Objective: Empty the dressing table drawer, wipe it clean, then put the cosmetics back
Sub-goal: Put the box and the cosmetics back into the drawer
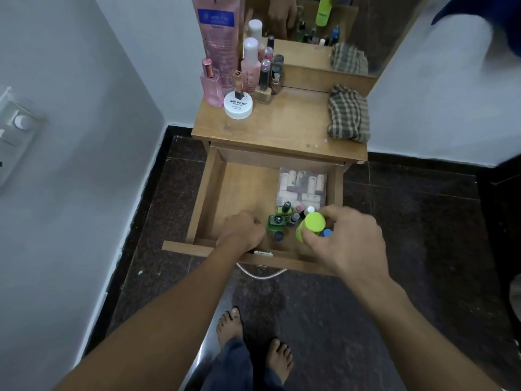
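The wooden drawer (242,187) is pulled out under the dressing table top (282,131). In its front right corner stand several small nail polish bottles (277,221), and a clear bag of small tubes (303,187) lies behind them. My right hand (346,241) is shut on a lime green bottle (310,225) held just above those bottles. My left hand (242,231) is inside the drawer at the front, its fingers curled beside a green bottle; whether it grips anything is hidden. A checked cloth (348,115) lies on the table top at the right.
At the table's back left stand a pink perfume bottle (211,86), a white nail polish jar (238,105), a tall pink pouch (217,38) and several bottles. A mirror (324,24) rises behind. White walls flank the table. My bare feet (253,345) stand on the dark floor.
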